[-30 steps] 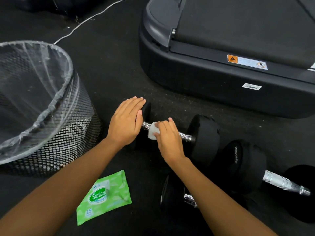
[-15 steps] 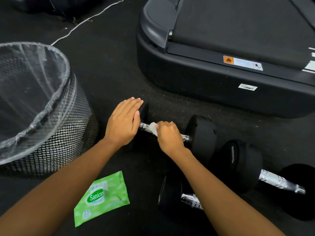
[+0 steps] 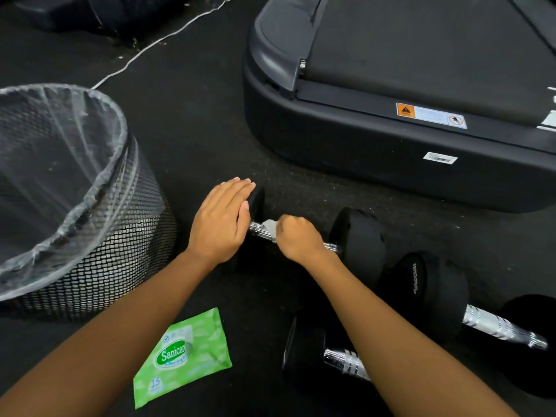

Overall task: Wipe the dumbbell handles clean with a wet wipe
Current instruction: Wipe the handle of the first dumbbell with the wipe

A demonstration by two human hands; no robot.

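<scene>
A black dumbbell [image 3: 358,239] with a chrome handle [image 3: 258,228] lies on the dark floor in the middle. My right hand [image 3: 298,239] is curled round that handle with a white wet wipe [image 3: 270,226] pinched against the metal. My left hand [image 3: 221,219] lies flat with straight fingers on the dumbbell's left weight, most of which it hides. Two more black dumbbells lie to the right: one [image 3: 433,293] with a bare chrome handle, and one [image 3: 304,350] partly under my right forearm.
A green wet wipe pack [image 3: 183,356] lies on the floor near my left forearm. A mesh bin [image 3: 90,236] with a clear liner stands at the left. A treadmill base [image 3: 391,152] fills the upper right. A white cable [image 3: 156,42] runs across the floor behind.
My right hand has closed tighter round the handle with the wipe, rolling over it and sliding slightly right. My left hand stays flat on the left weight.
</scene>
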